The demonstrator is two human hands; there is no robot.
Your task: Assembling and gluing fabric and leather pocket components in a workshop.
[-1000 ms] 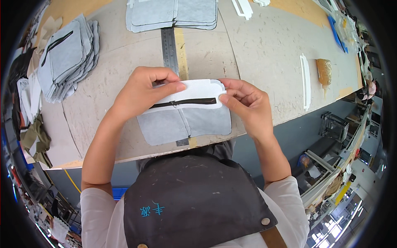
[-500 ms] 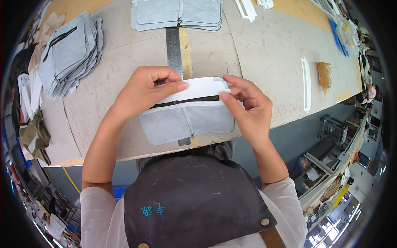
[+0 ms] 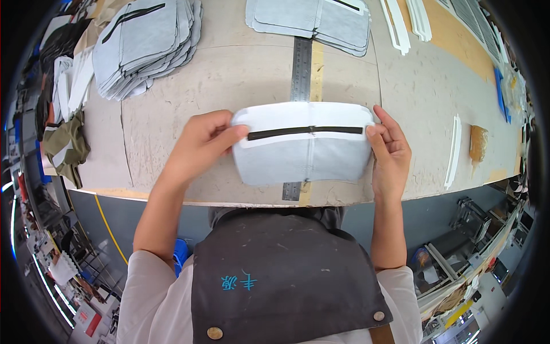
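A light grey fabric panel (image 3: 303,160) with rounded corners is stretched between my hands, close to the table's front edge. A white strip (image 3: 338,112) lies along its far edge, framing a long black slot (image 3: 281,133) that looks like a zipper. My left hand (image 3: 200,143) pinches the panel's left end between thumb and fingers. At the right end my right hand (image 3: 392,152) grips it with the thumb on top, its index finger stretched past the corner. A metal ruler (image 3: 301,69) passes beneath the panel, beside a strip of yellow tape (image 3: 316,74).
Stacked grey panels stand at the far left (image 3: 143,51) and far middle (image 3: 286,17). White strips (image 3: 421,23) lie at the far right, and another white strip (image 3: 453,152) is nearer. A tan block (image 3: 478,143) sits by the right edge. Olive cloth (image 3: 66,143) hangs at the left.
My left hand has moved from the middle of the white strip to the panel's left end. The strip now lies along the whole far edge, and the panel is more level. The view has shifted.
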